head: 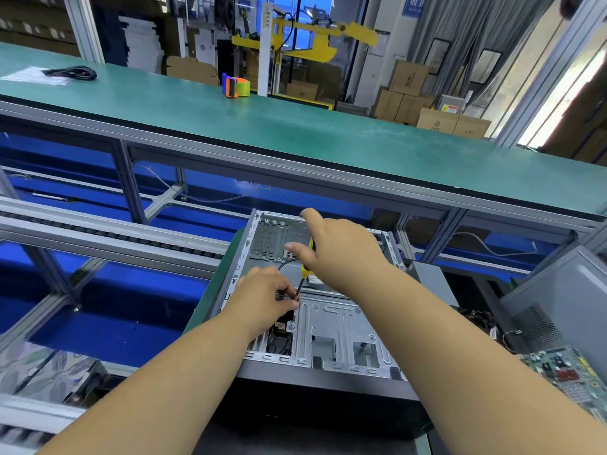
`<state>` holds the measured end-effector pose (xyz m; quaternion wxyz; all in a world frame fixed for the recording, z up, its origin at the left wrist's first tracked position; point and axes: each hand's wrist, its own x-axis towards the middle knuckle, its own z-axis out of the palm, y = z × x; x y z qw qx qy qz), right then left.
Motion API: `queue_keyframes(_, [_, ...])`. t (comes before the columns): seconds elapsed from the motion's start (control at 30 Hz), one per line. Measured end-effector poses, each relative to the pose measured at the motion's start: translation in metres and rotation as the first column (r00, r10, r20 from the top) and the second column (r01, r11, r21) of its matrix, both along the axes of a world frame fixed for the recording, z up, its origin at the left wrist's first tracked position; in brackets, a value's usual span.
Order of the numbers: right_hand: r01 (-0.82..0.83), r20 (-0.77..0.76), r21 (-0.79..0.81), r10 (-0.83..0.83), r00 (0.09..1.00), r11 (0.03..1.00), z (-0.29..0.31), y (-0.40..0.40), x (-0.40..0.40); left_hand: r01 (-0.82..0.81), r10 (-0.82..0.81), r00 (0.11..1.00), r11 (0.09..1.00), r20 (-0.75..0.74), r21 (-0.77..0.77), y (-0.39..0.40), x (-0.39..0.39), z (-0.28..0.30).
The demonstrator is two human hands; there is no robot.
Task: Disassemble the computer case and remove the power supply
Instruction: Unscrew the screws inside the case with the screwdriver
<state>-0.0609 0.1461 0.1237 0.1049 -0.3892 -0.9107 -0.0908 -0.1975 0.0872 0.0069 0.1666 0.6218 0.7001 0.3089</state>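
The open computer case [328,330] lies on its side on the table [213,284] straight ahead, with both hands inside it. The right hand [338,247] is clamped round a yellow-handled screwdriver [303,277], forefinger stretched out, and the left hand [266,298] pinches the screwdriver's shaft by a black cable [285,262]. Beyond, a blue sign [414,4] bears white characters, cut off and not legible; a carton's label [450,109] is too small to read.

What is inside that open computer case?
Inside the computer case show bare metal panels, a black cable and a yellow-handled screwdriver in the right hand. The left hand covers what the tip touches.
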Motion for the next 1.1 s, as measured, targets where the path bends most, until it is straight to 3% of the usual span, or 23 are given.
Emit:
queue_keyframes(0.07, [0.099,0.029,0.078,-0.102,0.994,0.992,0.0002,0.0008,-0.0013,-0.008,0.008,1.0,1.0,-0.013,0.0,0.0006,0.0001,-0.0003])
queue_keyframes(0.13, [0.135,0.005,-0.015,-0.135,0.991,0.991,0.0011,0.0024,-0.0027,-0.013,0.012,1.0,1.0,-0.022,-0.001,0.0011,0.0,-0.0003])
queue_keyframes(0.2, [0.101,-0.086,-0.182,-0.118,0.989,0.978,0.002,0.003,-0.0043,-0.011,0.011,1.0,1.0,-0.024,-0.003,0.0016,-0.0003,-0.0004])
queue_keyframes(0.27, [0.057,-0.142,-0.246,-0.094,0.985,0.968,0.0041,0.0021,-0.0052,-0.01,0.01,0.999,1.0,-0.031,0.0,0.0014,-0.0004,-0.0009])
queue_keyframes(0.73, [-0.127,-0.233,-0.33,0.05,0.971,0.935,0.005,-0.002,-0.0032,0.005,-0.005,1.0,1.0,-0.03,0.005,-0.0007,-0.0007,0.0009])
queue_keyframes(0.9, [-0.12,-0.193,-0.193,0.082,0.978,0.974,0.0004,-0.0001,-0.0015,0.0,0.0,1.0,1.0,-0.02,0.005,-0.0005,-0.0001,0.0002])
queue_keyframes(1.03, [0.059,-0.077,-0.02,-0.06,0.995,0.998,0.0001,0.0014,-0.0006,-0.003,0.003,1.0,1.0,-0.014,0.015,0.0003,-0.0003,-0.001])
queue_keyframes(1.1, [0.087,-0.064,-0.018,-0.088,0.994,0.996,0.0006,0.0013,-0.0019,-0.007,0.007,1.0,1.0,-0.021,0.017,0.0007,-0.0006,-0.0016])
